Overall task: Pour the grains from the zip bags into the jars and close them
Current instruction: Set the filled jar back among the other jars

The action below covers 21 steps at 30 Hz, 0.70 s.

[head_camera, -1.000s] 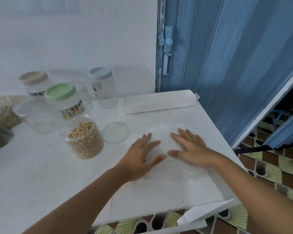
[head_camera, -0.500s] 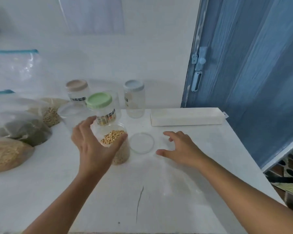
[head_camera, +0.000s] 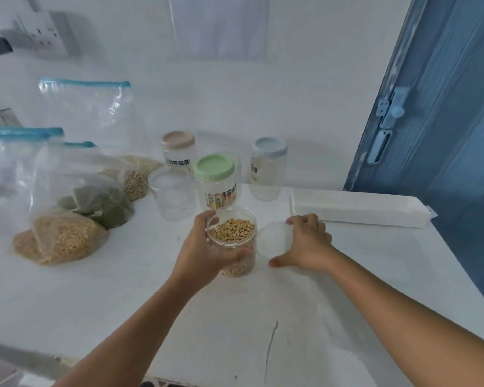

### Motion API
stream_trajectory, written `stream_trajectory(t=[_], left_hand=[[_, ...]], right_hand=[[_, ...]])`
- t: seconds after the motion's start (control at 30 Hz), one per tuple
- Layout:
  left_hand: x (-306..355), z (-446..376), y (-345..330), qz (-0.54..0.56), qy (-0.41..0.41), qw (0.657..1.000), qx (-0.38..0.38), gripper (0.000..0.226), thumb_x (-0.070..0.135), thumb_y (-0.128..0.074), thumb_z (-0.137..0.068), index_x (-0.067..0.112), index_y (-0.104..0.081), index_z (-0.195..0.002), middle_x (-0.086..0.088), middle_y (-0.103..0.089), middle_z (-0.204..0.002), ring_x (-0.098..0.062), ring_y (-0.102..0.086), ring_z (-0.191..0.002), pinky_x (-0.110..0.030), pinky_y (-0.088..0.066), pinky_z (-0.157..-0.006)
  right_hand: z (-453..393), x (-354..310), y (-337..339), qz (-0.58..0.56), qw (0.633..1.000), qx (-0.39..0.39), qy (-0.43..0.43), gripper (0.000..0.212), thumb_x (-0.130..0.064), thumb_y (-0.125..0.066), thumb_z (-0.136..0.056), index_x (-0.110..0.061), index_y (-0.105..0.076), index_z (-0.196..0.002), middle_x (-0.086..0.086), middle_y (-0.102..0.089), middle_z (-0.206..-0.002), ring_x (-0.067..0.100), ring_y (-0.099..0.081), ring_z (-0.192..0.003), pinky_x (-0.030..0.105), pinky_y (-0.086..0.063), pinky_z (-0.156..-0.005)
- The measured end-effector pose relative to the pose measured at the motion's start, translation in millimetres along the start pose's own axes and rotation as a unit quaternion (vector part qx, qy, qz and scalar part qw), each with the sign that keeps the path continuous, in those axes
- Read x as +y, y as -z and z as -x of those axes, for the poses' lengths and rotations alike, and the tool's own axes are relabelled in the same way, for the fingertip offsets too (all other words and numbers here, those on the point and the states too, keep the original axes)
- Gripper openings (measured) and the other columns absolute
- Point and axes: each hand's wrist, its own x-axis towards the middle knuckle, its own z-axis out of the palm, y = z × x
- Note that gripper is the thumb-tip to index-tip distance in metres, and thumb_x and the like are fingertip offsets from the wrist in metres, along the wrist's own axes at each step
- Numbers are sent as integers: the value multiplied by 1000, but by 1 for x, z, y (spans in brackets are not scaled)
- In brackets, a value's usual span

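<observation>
Head view: left hand (head_camera: 207, 248) wraps the clear plastic jar of tan beans (head_camera: 233, 241) mid-tabletop (head_camera: 375, 275). Right hand (head_camera: 305, 243), fingers curled, pinches the clear round lid (head_camera: 273, 239) beside it. Jar looks weighty, smooth, rigid; grip its wall. Lid looks light; take its rim.

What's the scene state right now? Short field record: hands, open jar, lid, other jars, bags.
left hand: grips the open jar
right hand: fingers curled over the clear lid
open jar: upright, holds tan beans, no lid
clear lid: on the table, right of the jar
capped jars: green lid, beige lid, blue-grey lid
zip bags: grain-filled, at left
</observation>
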Motion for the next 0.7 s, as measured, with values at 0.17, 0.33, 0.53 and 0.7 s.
stream_trajectory(t=[0.17, 0.33, 0.53, 0.7], left_hand=[[-5, -8, 2, -3, -14, 1000, -24, 121, 61, -96, -49, 37, -34, -150, 14, -53, -144, -11, -58, -125, -31, -52, -99], [-7, -14, 0, 19, -34, 998, -47, 107, 51, -100, -55, 41, -41, -143, 19, -60, -135, -3, -63, -118, -22, -53, -94], [-12, -18, -2, 55, -39, 996, -60, 94, 16, -101, -62, 39, -48, -136, 20, -64, -126, 6, -64, -111, -13, -54, -82], [-17, -22, -2, 51, -39, 996, -69, 95, 19, -101, -63, 34, -48, -141, 20, -61, -131, 12, -60, -111, -7, -50, -82]], right_hand=[[11, -12, 39, -151, 980, -23, 126, 115, -55, -95, -63, -30, -28, -152, -8, -26, -150, 14, -29, -143, 36, -35, -114], [16, -52, 54, -215, 949, -65, 222, 102, -58, -93, -66, -42, -37, -151, -19, -42, -149, 2, -41, -137, 32, -41, -111], [4, -80, 48, -85, 963, -77, 244, 112, -68, -86, -67, -42, -31, -161, -20, -35, -153, 5, -22, -145, 36, -31, -119], [-4, -89, 55, -20, 966, -103, 235, 109, -72, -85, -64, -44, -38, -157, -16, -40, -150, 9, -27, -145, 43, -36, -118]])
